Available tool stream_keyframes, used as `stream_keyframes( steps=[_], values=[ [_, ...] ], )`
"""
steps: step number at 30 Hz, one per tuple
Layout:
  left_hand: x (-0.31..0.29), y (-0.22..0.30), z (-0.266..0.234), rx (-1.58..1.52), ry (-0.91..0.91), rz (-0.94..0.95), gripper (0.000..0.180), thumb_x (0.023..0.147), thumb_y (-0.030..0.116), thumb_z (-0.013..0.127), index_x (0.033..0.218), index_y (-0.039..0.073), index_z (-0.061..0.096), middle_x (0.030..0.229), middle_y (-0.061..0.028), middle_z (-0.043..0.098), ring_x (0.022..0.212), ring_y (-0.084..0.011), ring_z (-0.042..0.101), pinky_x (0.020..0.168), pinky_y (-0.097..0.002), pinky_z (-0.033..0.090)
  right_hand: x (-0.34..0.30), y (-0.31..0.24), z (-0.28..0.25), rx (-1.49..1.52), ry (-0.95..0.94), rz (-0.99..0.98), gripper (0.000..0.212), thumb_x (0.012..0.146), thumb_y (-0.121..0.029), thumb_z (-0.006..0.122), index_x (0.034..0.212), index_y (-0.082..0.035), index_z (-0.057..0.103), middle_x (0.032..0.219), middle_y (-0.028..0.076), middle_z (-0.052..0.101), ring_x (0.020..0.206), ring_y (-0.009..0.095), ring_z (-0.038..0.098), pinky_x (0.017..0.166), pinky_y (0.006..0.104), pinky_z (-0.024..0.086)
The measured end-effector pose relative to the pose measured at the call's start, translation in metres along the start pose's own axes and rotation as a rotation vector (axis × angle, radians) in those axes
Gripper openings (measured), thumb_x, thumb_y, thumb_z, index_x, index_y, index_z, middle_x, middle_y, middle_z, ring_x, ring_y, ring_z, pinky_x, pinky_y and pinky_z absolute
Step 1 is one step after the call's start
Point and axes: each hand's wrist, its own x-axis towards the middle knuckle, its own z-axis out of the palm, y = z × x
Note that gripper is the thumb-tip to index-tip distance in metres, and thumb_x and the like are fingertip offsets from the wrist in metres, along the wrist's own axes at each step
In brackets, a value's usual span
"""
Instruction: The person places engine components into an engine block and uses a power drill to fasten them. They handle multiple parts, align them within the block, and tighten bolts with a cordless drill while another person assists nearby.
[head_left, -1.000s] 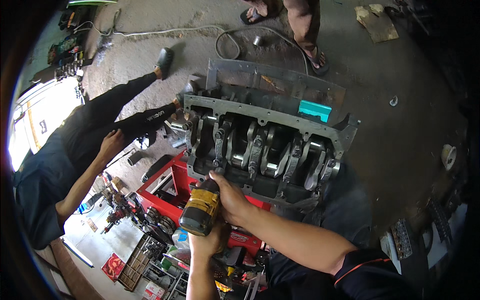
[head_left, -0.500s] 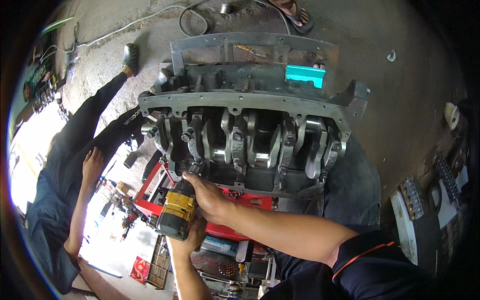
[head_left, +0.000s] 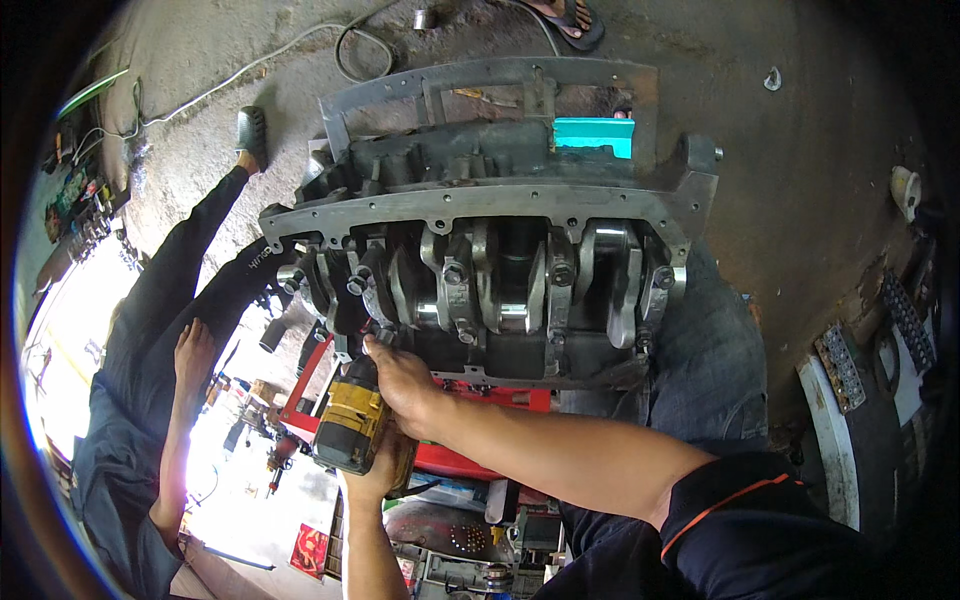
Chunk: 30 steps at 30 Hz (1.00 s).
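A yellow and black cordless impact wrench (head_left: 350,420) points at a bearing cap bolt on the near left side of an engine block (head_left: 480,200). Below the tool's body, my left hand (head_left: 385,465) wraps its handle, partly hidden. My right hand (head_left: 405,385) grips the front of the tool, its thumb near the socket end. Inside the block lies a crankshaft (head_left: 513,318) with shiny journals, under several bolted bearing caps (head_left: 457,290). Whether the socket sits fully on the bolt is hidden by my hand.
A turquoise piece (head_left: 593,135) rests at the block's far side, by a metal frame (head_left: 390,90). Red metal (head_left: 455,460) shows beneath the block. Another person's hand (head_left: 193,345) and legs are at left; a sandalled foot (head_left: 575,20) stands beyond. A cable (head_left: 270,55) crosses the floor.
The view has shifted slightly, so the block sits a little further left and higher. Both hands keep their hold on the impact wrench at the same end of the block.
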Motion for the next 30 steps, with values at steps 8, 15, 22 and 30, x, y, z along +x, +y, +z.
stream_keyframes(
  steps=[8, 15, 22, 30],
  values=[
    [-0.031, 0.034, -0.026, -0.136, 0.04, -0.205, 0.04, 0.096, 0.007, 0.069, 0.133, -0.002, 0.06, 0.13, -0.0142, 0.067, 0.12, -0.025, 0.064, 0.106, -0.042, 0.048, -0.034, 0.003, 0.039, -0.221, 0.139, -0.175, 0.054, 0.112, -0.044, 0.045, 0.143, 0.0, 0.05, 0.128, 0.012, 0.063, 0.116, 0.02, 0.058, 0.103, 0.0371, 0.044],
    [0.027, 0.044, -0.042, 0.139, 0.018, 0.004, 0.029, 0.095, 0.005, 0.064, 0.123, -0.003, 0.066, 0.12, -0.0144, 0.071, 0.11, -0.0275, 0.067, 0.099, -0.0425, 0.051, -0.036, -0.045, 0.061, -0.276, -0.035, -0.448, 0.061, 0.111, -0.049, 0.045, 0.143, 0.004, 0.047, 0.137, 0.019, 0.059, 0.127, 0.027, 0.054, 0.111, 0.0369, 0.038],
    [0.061, 0.086, -0.058, 0.348, -0.077, 0.203, 0.017, 0.087, 0.008, 0.069, 0.101, -0.001, 0.07, 0.096, -0.0156, 0.072, 0.093, -0.0319, 0.069, 0.087, -0.0411, 0.053, -0.024, -0.053, 0.049, -0.054, -0.128, -0.368, 0.046, 0.109, -0.042, 0.051, 0.127, -0.001, 0.062, 0.12, 0.013, 0.069, 0.111, 0.022, 0.063, 0.102, 0.0359, 0.045],
    [0.09, 0.072, -0.099, 0.704, -0.087, 0.579, 0.032, 0.085, 0.018, 0.075, 0.114, 0.006, 0.071, 0.111, -0.0147, 0.074, 0.107, -0.0344, 0.07, 0.095, -0.0467, 0.052, -0.02, -0.049, 0.045, 0.138, -0.223, -0.2, 0.041, 0.109, -0.037, 0.052, 0.131, -0.004, 0.063, 0.124, 0.008, 0.068, 0.114, 0.016, 0.06, 0.107, 0.033, 0.042]
  ],
)
